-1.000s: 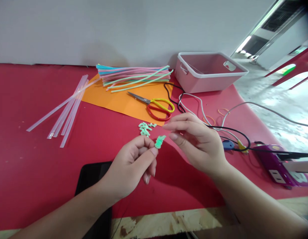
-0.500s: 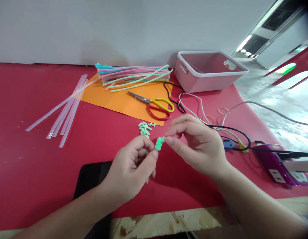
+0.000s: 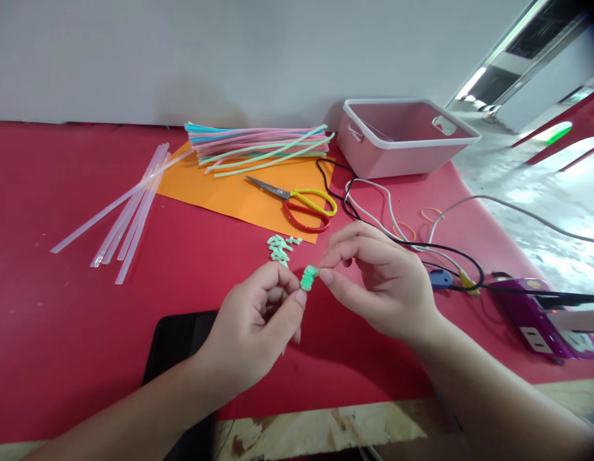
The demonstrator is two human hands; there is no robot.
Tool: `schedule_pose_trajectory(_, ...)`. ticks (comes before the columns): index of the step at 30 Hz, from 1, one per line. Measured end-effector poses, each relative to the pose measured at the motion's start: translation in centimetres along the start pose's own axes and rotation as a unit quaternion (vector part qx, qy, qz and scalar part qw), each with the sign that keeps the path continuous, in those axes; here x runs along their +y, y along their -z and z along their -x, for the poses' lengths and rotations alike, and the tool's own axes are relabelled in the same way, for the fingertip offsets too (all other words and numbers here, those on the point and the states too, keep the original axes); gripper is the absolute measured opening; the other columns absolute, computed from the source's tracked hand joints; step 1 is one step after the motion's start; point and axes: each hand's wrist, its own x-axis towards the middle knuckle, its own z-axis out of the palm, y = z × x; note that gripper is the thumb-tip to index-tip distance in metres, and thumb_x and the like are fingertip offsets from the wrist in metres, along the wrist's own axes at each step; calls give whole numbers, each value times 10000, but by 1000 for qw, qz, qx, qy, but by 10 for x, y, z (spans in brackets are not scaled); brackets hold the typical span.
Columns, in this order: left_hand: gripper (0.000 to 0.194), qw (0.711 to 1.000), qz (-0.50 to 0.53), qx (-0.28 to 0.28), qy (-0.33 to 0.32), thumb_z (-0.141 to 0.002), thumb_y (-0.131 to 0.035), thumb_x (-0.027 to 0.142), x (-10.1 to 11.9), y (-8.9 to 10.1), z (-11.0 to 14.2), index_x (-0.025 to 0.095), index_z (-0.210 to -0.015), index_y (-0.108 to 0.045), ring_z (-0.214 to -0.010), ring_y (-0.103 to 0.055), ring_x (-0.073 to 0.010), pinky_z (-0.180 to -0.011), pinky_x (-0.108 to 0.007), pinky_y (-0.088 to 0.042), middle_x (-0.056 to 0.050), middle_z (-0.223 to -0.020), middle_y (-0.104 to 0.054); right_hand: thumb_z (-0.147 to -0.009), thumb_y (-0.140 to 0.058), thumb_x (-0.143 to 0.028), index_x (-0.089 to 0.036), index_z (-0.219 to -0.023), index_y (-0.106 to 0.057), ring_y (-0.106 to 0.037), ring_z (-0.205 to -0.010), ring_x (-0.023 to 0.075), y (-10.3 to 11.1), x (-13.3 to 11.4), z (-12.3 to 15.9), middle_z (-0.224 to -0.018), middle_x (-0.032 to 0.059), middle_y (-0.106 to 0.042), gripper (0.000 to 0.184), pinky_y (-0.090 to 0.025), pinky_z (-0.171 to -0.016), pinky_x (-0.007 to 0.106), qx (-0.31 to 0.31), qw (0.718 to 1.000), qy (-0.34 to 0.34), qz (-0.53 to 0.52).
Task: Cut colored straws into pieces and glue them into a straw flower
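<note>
A small light-green coil of pipe cleaner [image 3: 308,278] is held up over the red table. My left hand [image 3: 258,320] pinches its lower left side between thumb and index finger. At its upper right end, the thumb and index fingertips of my right hand [image 3: 383,282] close on the tip; the exact contact is too small to make out. Just behind my left fingers lies a little heap of cut green pipe cleaner pieces [image 3: 278,248]. Scissors [image 3: 297,202] with one yellow and one red handle rest beyond them, blades pointing left.
A bundle of coloured pipe cleaners [image 3: 258,146] lies on an orange sheet [image 3: 191,186]. Clear glue sticks [image 3: 133,205] lie left. A pink basket [image 3: 397,157], tangled cables [image 3: 387,198] and a purple power strip [image 3: 532,326] are right. A black phone-like device [image 3: 174,339] sits under my left forearm.
Almost nothing differs. Both hands keep their pinch on the green coil, which has shifted very slightly to the right with them.
</note>
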Motion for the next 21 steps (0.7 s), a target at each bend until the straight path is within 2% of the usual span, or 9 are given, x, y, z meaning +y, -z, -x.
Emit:
schedule_pose_trajectory(5, 118, 1000, -13, -1, -12, -914, -497, 263, 0, 0, 0, 205, -812, -482, -407, -433, -34, -410, -134, -343, 89, -517, -525, -792, -682, -103, -183, -840, -652, -576, -819, 139, 1, 0, 0, -871, 22, -606, 98, -470, -709, 306, -6, 1000, 0, -5)
schedule_pose_trajectory(12, 92, 1000, -13, -3, -25, -907, -500, 252, 1, 0, 1, 202, -831, -510, -404, -447, -37, -406, -141, -352, 86, -516, -528, -819, -673, -134, -194, -852, -650, -564, -798, 147, 2, 1, 0, -880, 28, -585, 72, -464, -688, 326, -14, 998, -23, -62)
schedule_pose_trajectory(21, 104, 1000, -12, -6, -23, -913, -492, 255, 2, 0, 1, 199, -827, -508, -398, -434, -34, -396, -139, -334, 83, -519, -529, -804, -682, -122, -197, -844, -650, -562, -790, 144, 1, -1, -1, -871, 26, -595, 91, -457, -667, 317, -5, 1000, -2, -18)
